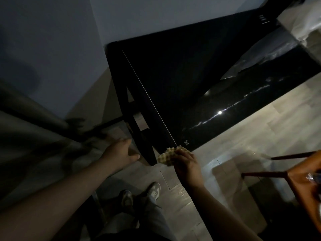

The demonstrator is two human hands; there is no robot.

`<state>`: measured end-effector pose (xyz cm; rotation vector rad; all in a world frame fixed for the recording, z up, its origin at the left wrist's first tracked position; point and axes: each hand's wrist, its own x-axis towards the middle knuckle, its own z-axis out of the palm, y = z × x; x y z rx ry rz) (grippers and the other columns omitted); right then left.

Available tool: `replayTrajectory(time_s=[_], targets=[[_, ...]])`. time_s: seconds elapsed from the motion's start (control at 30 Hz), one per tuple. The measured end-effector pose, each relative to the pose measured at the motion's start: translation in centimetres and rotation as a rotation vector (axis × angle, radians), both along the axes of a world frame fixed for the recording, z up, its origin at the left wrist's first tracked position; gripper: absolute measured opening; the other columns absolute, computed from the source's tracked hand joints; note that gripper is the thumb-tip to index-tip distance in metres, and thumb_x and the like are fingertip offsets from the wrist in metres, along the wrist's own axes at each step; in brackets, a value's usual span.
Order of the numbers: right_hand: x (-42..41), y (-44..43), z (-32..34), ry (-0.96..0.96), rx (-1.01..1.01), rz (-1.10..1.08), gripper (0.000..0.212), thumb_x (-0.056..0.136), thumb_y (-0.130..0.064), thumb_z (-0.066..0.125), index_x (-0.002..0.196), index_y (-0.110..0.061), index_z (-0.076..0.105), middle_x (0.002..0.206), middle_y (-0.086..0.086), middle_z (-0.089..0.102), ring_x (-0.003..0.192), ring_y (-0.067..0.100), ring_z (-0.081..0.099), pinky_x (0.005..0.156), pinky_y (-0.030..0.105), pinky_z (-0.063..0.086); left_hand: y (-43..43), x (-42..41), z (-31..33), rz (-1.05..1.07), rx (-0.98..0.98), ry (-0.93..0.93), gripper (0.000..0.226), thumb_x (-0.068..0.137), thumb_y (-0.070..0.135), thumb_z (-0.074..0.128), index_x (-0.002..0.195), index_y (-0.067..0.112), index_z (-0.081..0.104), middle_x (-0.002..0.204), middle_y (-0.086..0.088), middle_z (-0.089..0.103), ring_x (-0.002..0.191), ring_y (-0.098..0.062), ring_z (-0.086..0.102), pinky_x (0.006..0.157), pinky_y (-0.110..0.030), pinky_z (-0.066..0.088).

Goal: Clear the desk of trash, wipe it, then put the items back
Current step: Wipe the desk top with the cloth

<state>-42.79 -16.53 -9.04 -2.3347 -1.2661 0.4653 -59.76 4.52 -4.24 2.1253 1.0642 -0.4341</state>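
The cloth (165, 156), a pale waffle-weave rag, sits right at the near corner of the desk (173, 75), bunched up under the right hand (185, 162). The fingers are curled over it and grip it against the corner edge. The desk top is black glossy glass with a few light glints on it and a small round logo (186, 142) just up from the cloth.

The left hand (119, 151) is out on the other side of that same corner, down by the dark side frame (139, 122). Its fingers are loose and fairly straight, thumb sticking out toward the frame, nothing in it; whether it actually touches the frame is hard to say in this light.

Around it: a wooden chair (295, 178) at the right edge with something shiny on the seat — too blurry to name. There's pale tile floor (243, 136) beneath, a plain wall (69, 49) behind the desk, and the person's two sneakers (154, 190) straight down below the hands. It's all pretty dim.
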Motion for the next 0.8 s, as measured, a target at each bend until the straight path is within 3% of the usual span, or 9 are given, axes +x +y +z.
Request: replayTrajectory(time_s=[0.17,0.33,0.53,0.63,0.8], targets=[[-0.8,-4.3,0.8,0.046,-0.081,-0.081,0.023,0.081,-0.007,0.070,0.103,-0.013,0.070,0.112,0.003,0.061,0.097,0.015,0.061,0.080,0.022,0.055,-1.5,-0.1,0.6,-0.025,-0.001,-0.025,0.069,0.084,0.043,0.068,0.139,0.008,0.043,0.141,-0.012,0.044,0.129,-0.025,0.044,0.102,-0.029,0.038],[-1.3,-6.1,4.1,0.041,-0.058,-0.268,0.025,0.085,-0.011,0.068,0.109,-0.012,0.067,0.114,-0.005,0.056,0.093,0.007,0.052,0.071,0.007,0.040,-3.0,0.0,1.8,-0.085,-0.009,-0.001,0.073,0.087,0.044,0.063,0.145,0.011,0.034,0.148,-0.010,0.037,0.134,-0.025,0.039,0.105,-0.031,0.036],[-0.6,-7.5,7.6,0.036,0.041,-0.383,0.023,0.085,-0.017,0.069,0.107,-0.015,0.067,0.112,-0.003,0.059,0.090,0.007,0.053,0.071,0.007,0.037,-5.3,1.2,4.5,-0.112,-0.032,-0.083,0.063,0.084,0.040,0.069,0.135,0.010,0.048,0.135,-0.007,0.052,0.119,-0.020,0.053,0.094,-0.028,0.044],[0.2,-8.1,9.0,0.034,0.089,-0.405,0.023,0.086,-0.019,0.068,0.109,-0.017,0.066,0.112,-0.006,0.059,0.088,0.004,0.052,0.068,0.003,0.036,-6.7,2.3,6.0,-0.133,-0.020,-0.138,0.055,0.083,0.039,0.070,0.128,0.012,0.054,0.129,-0.003,0.054,0.113,-0.015,0.054,0.089,-0.025,0.044],[3.5,-10.8,11.8,0.034,0.170,-0.452,0.029,0.086,-0.022,0.069,0.114,-0.017,0.065,0.110,-0.003,0.062,0.089,0.007,0.056,0.070,0.008,0.041,-9.3,5.8,8.9,-0.184,0.012,-0.184,0.048,0.084,0.039,0.069,0.123,0.013,0.057,0.123,-0.001,0.055,0.105,-0.012,0.053,0.089,-0.027,0.046]])
